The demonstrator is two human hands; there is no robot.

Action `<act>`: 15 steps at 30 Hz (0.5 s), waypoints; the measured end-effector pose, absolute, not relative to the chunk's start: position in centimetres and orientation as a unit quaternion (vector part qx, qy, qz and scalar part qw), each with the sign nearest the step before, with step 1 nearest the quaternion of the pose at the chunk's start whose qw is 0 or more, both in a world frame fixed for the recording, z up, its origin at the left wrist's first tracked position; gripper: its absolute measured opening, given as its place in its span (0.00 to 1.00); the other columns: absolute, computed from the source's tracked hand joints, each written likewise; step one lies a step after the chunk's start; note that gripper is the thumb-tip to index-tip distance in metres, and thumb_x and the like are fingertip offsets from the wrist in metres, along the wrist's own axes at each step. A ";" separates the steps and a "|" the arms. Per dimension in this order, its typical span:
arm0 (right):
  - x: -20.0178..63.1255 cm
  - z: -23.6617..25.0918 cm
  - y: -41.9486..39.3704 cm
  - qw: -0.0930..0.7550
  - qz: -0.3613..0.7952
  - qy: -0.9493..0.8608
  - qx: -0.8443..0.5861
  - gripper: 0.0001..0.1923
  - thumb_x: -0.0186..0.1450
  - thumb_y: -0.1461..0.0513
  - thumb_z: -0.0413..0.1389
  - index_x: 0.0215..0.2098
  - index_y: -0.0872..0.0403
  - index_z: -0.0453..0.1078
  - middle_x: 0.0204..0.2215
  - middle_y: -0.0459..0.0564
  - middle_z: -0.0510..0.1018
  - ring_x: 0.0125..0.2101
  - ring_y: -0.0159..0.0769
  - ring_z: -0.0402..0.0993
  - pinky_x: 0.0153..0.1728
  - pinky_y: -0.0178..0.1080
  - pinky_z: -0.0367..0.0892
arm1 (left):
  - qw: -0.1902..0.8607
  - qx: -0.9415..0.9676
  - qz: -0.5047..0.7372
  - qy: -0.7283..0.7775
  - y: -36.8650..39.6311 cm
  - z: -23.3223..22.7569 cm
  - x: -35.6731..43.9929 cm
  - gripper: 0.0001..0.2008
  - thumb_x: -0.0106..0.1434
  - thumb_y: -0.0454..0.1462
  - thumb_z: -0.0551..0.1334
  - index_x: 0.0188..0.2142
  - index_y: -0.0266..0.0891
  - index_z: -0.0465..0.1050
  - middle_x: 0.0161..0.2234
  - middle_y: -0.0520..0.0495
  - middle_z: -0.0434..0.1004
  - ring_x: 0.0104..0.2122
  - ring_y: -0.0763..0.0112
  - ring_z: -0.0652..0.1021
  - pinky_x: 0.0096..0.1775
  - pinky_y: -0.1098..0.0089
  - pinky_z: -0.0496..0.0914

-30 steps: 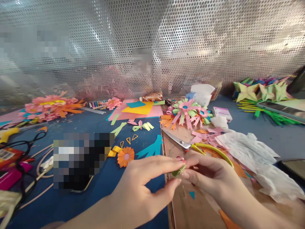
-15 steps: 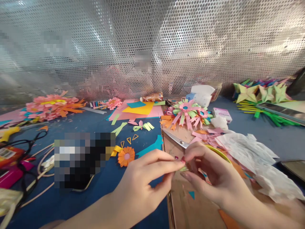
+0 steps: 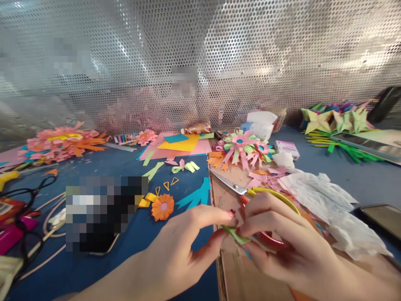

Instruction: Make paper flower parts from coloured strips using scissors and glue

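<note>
Low in the middle of the view, my left hand [image 3: 184,246] and my right hand [image 3: 278,238] meet over a brown cardboard sheet [image 3: 238,276]. Both pinch a small green paper piece [image 3: 235,235] between thumb and fingertips. Just beyond my right hand lie scissors [image 3: 233,185] with yellow and red handles, partly hidden by my fingers. An orange paper flower [image 3: 163,206] rests on the blue table to the left of my hands.
A pink and green paper flower cluster [image 3: 242,147] sits behind the cardboard. Crumpled white paper [image 3: 316,196] and a phone [image 3: 380,215] are at the right. Coloured sheets [image 3: 180,143], a teal cut-out [image 3: 196,196], and pink flowers [image 3: 59,140] spread left. Perforated metal screen [image 3: 200,54] closes the back.
My hands have shifted slightly lower and closer together, and the green piece now shows more clearly between my fingertips. The view has drifted a little to the right.
</note>
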State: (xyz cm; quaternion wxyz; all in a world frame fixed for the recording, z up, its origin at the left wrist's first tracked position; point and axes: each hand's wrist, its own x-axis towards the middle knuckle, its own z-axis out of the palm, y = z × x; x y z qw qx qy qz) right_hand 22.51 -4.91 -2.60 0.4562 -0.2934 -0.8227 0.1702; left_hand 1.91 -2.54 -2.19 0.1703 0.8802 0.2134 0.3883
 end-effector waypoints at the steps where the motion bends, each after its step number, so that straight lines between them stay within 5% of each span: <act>1: 22.5 -2.6 -5.0 0.457 0.160 -0.824 -0.293 0.13 0.57 0.74 0.56 0.38 0.55 0.66 0.34 0.47 0.67 0.34 0.26 0.68 0.34 0.28 0.68 | 0.179 0.881 0.387 0.204 -2.5 -2.2 1.9 0.21 0.57 0.24 0.60 0.49 0.38 0.60 0.42 0.49 0.76 0.45 0.75 0.76 0.50 0.78 0.68; 15: 22.1 -2.5 -5.5 0.462 0.112 -0.828 -0.297 0.12 0.55 0.74 0.54 0.35 0.55 0.66 0.29 0.45 0.68 0.28 0.25 0.67 0.28 0.28 0.67 | 0.205 0.891 0.366 0.174 -1.9 -2.0 2.7 0.10 0.60 0.26 0.60 0.42 0.34 0.70 0.37 0.45 0.79 0.38 0.74 0.79 0.42 0.79 0.72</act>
